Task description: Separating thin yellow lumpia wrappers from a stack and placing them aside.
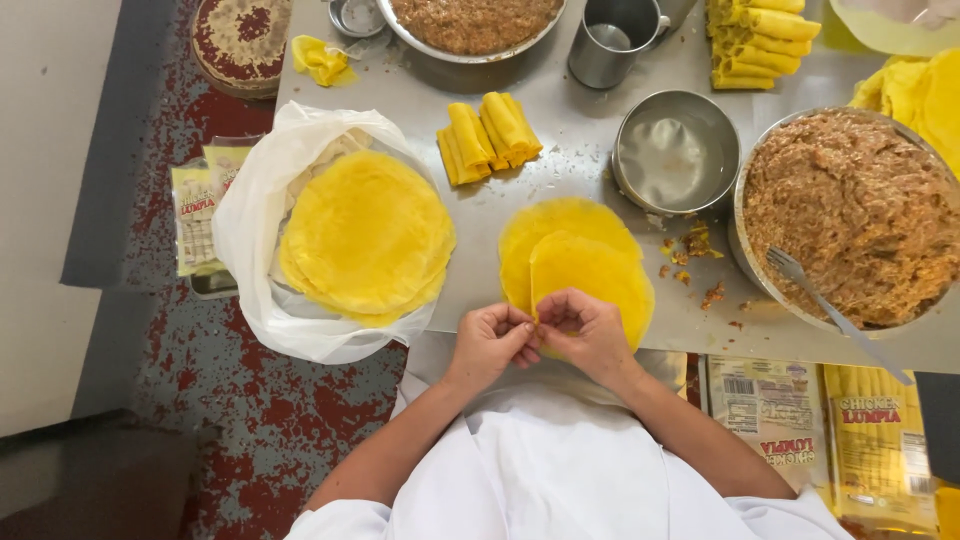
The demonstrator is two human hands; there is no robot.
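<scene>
Pinching wrapper [590,270] near edge, both hands [540,335].

Your 2 hands meet at the near edge of the yellow wrapper [590,275]: left hand [492,340] and right hand [585,328] knuckles up, fingers curled, fingertips pinched together touching. Forearms angle inward, sleeves white.

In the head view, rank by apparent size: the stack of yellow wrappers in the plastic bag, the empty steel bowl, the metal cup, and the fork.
1. Stack of yellow wrappers
2. Empty steel bowl
3. Fork and metal cup: unsure. The fork is longer but thin, and the cup is cut off by the frame edge.
</scene>
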